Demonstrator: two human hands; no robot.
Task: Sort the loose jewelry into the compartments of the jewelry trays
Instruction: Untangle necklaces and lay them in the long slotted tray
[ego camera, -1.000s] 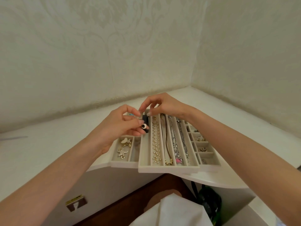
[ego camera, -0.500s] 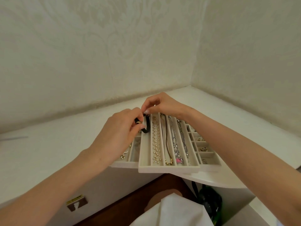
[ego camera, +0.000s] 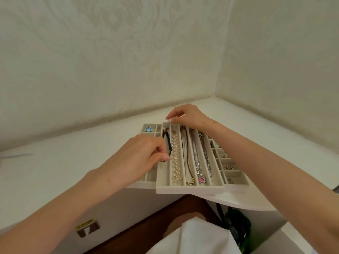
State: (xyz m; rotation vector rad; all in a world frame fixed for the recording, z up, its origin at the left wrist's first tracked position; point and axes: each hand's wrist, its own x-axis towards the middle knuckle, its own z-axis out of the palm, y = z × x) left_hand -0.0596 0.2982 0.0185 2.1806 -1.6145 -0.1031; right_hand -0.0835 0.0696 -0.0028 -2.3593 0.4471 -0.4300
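A cream tray of long compartments (ego camera: pixel 189 188) lies on top of two trays of small compartments, one to the left (ego camera: pixel 145 182) and one to the right (ego camera: pixel 237 188). A black band (ego camera: pixel 167 143) lies along the top tray's leftmost compartment. My left hand (ego camera: pixel 141 158) pinches its near end. My right hand (ego camera: pixel 189 116) sits at the tray's far rim with fingertips bunched; whether they grip the band's far end is hidden. Beside the band lie a pearl string (ego camera: pixel 175 158), a cord necklace (ego camera: pixel 187 162) and silver chains (ego camera: pixel 197 162).
A blue flower brooch (ego camera: pixel 148 129) sits in the left tray's far corner. The trays overhang the front edge of a white corner desk (ego camera: pixel 73 162), walls close behind. Below are a green bottle (ego camera: pixel 236 224), white cloth (ego camera: pixel 192 237) and a metal latch (ego camera: pixel 87 228).
My left hand slid toward me along the leftmost compartment, drawing the black band out straight. My right hand stayed at the far rim. The brooch, hidden before, now shows.
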